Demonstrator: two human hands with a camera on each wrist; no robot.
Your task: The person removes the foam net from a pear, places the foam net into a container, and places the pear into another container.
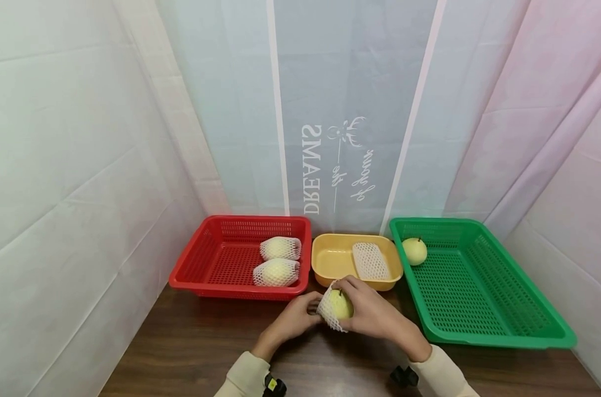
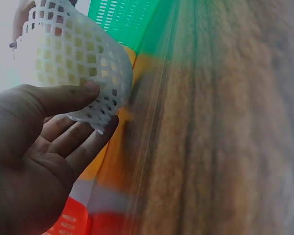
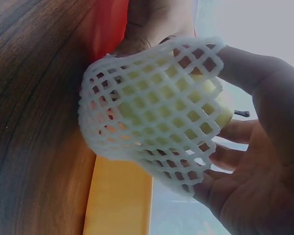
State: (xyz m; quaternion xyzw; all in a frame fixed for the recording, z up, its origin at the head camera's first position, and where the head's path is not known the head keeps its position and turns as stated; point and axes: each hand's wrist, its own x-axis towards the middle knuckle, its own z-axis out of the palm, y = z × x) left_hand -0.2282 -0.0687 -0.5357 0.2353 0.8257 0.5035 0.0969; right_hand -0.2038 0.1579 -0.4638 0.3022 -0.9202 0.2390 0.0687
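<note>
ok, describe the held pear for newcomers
Between the red plastic basket and green plastic basket sits a yellow plastic tray. Nearer the wearer, left hand and right hand hold a yellowish pear in white foam net. Unlike the green basket's bare pear, it's netted; unlike the red basket's wrapped fruits, its stem shows.

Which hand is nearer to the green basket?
Right. The right hand holds the netted pear, just left of the green basket; the left hand is farther left, on the pear's other side.
</note>
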